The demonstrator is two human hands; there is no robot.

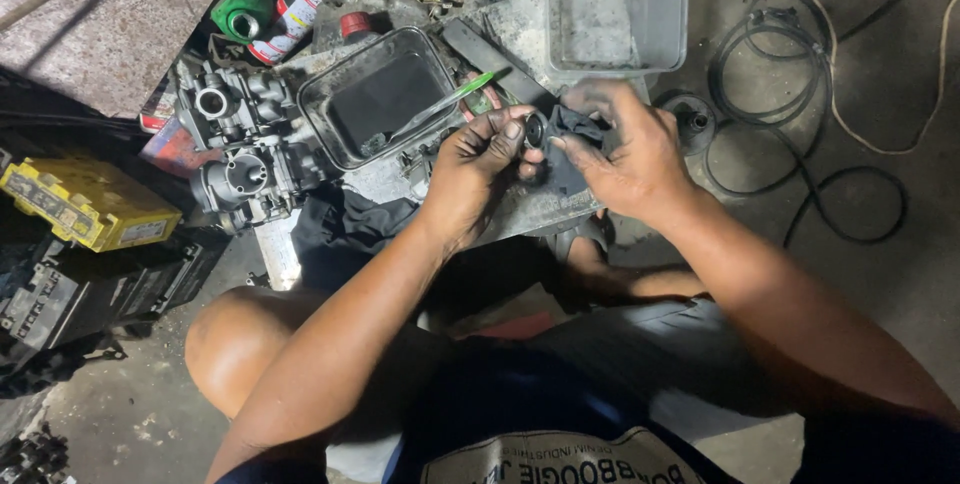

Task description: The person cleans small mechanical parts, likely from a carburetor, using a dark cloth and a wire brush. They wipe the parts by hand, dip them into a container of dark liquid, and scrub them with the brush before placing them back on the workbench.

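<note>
While both grip it, black part (560,139) sits between left hand (480,159) and right hand (625,159).

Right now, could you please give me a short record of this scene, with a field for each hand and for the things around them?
Setting: person sitting on a concrete floor, seen from above
Left hand: fingertips pinch a small black round part
Right hand: holds the same part from the other side
Ahead of the hands: dark tray with a green-handled tool lying across it
Left of the tray: grey carburettor bank
Further back: clear plastic tub
Far left: yellow box
Right: black cable loops
</note>
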